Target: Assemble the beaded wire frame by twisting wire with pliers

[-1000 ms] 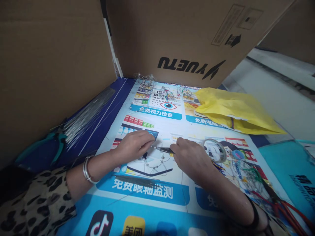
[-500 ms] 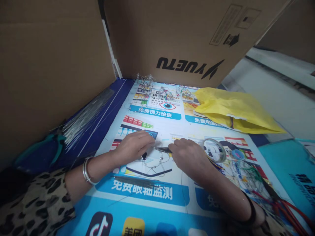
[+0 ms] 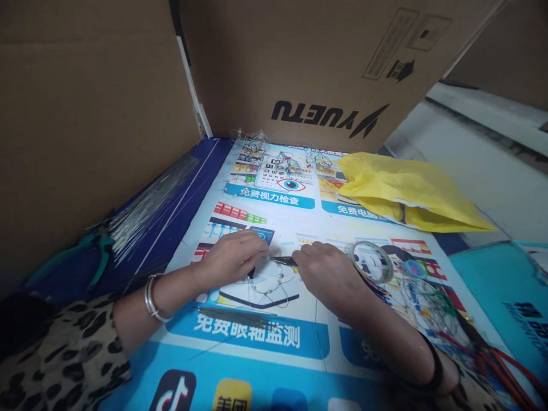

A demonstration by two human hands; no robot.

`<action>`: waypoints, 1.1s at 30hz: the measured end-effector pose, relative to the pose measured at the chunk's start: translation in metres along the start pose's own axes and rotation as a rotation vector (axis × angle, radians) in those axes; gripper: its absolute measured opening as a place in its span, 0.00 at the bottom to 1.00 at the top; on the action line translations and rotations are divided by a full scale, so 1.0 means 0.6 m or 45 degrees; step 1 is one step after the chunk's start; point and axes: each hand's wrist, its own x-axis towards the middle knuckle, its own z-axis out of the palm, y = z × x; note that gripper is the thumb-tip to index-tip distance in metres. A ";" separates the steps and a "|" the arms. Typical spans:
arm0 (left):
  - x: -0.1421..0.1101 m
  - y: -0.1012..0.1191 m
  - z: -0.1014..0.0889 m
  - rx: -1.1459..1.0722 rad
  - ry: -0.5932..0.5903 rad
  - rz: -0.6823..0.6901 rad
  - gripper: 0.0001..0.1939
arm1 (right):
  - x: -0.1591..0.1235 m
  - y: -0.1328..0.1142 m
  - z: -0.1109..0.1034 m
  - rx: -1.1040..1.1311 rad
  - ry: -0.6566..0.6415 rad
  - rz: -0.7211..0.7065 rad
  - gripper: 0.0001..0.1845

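In the middle of the printed sheet, my left hand (image 3: 233,257) is closed in a pinch on one end of a thin beaded wire (image 3: 269,291). The rest of that wire curves over the sheet in a loop, with small pale beads spaced along it. Across from it, my right hand (image 3: 327,277) is wrapped round dark, pointed tweezers (image 3: 283,261). Their tip points left and meets the wire close to my left fingertips. My fingers hide the wire's pinched end and most of the tweezers.
Cut wires (image 3: 149,208) and teal-handled pliers (image 3: 100,251) lie at left. A tape roll (image 3: 372,262), tangled coloured wires (image 3: 436,308) and red-handled scissors (image 3: 496,354) lie at right. Behind are a yellow bag (image 3: 411,188) and cardboard walls (image 3: 299,63).
Almost nothing differs. Both hands stay in place, with the tweezers' tip still at the pinched end of the beaded wire.
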 end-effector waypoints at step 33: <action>0.001 -0.007 -0.001 -0.098 -0.037 -0.028 0.07 | 0.008 0.012 0.006 0.009 0.066 -0.112 0.08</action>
